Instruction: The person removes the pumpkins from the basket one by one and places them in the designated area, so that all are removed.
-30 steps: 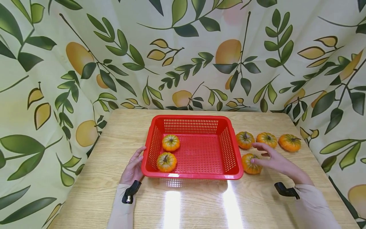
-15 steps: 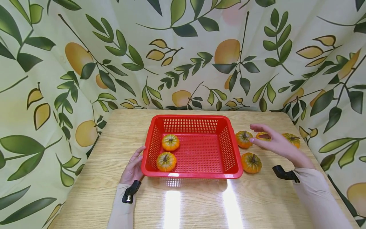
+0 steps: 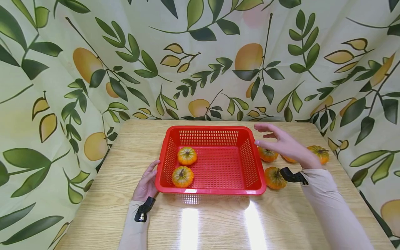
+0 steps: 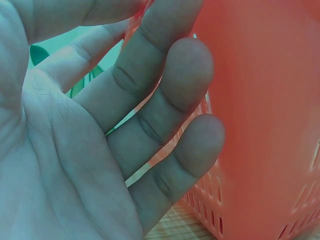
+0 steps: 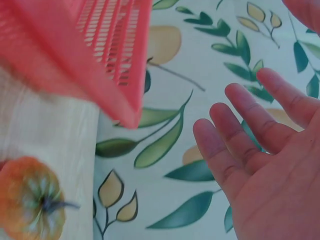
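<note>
A red plastic basket [image 3: 218, 166] sits on the table, holding two small orange pumpkins [image 3: 182, 176] at its left side. My left hand [image 3: 147, 182] is at the basket's left wall; in the left wrist view its loosely bent fingertips [image 4: 200, 145] lie against or very near the red wall. With fingers spread and nothing held, my right hand [image 3: 282, 141] hovers by the basket's back right corner. Under and beside it lie several more pumpkins, one [image 3: 275, 178] in front and another [image 3: 268, 155] partly covered by the hand.
A pumpkin [image 3: 318, 153] lies near the table's right edge. The wooden table [image 3: 218, 222] runs toward the viewer with bright reflections. A leaf-and-fruit patterned cloth [image 3: 212, 90] hangs behind and at both sides.
The right hand has moved from above the front right pumpkin, first back, then left toward the basket's rim, staying without anything in it. The left hand and the basket stay put.
</note>
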Motion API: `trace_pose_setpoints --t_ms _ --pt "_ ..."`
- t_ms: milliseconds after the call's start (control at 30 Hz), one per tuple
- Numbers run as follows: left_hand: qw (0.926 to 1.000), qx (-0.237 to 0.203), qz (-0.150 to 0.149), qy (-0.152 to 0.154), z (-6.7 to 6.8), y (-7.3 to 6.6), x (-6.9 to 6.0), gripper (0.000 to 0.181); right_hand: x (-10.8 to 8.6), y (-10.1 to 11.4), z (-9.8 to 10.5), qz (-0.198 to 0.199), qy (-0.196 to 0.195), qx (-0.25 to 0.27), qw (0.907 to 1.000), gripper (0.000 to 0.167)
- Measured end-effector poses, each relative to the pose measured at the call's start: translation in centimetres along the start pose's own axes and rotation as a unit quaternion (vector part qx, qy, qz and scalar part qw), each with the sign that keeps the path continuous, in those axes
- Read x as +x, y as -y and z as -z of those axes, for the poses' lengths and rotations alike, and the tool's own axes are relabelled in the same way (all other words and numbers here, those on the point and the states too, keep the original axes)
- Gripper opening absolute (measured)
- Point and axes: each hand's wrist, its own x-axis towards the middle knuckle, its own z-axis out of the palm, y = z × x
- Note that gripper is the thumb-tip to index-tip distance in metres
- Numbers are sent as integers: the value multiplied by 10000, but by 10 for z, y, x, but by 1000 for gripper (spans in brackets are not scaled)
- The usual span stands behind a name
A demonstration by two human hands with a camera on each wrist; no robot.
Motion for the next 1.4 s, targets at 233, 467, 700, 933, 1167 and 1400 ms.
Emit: trace_pose_setpoints --t_ms 233,467,700,933,1167,1400 --pt "9999 130 -1 -100 1 0 0 41 13 12 -9 83 97 195 9997 62" --pt "9999 83 6 -101 0 0 0 40 31 20 -22 373 178 247 9988 64" --pt "10000 -22 26 -59 -1 -1 0 41 50 33 -38 389 485 337 9975 70" --pt "10000 4 3 -74 -2 -1 0 46 73 52 -56 670 752 329 9944 70" --pt "10000 -21 -22 -34 0 -1 0 43 90 65 -73 918 962 404 9903 68" --pt "10000 86 -7 -33 1 0 0 43 107 70 -92 917 1181 587 9870 65"
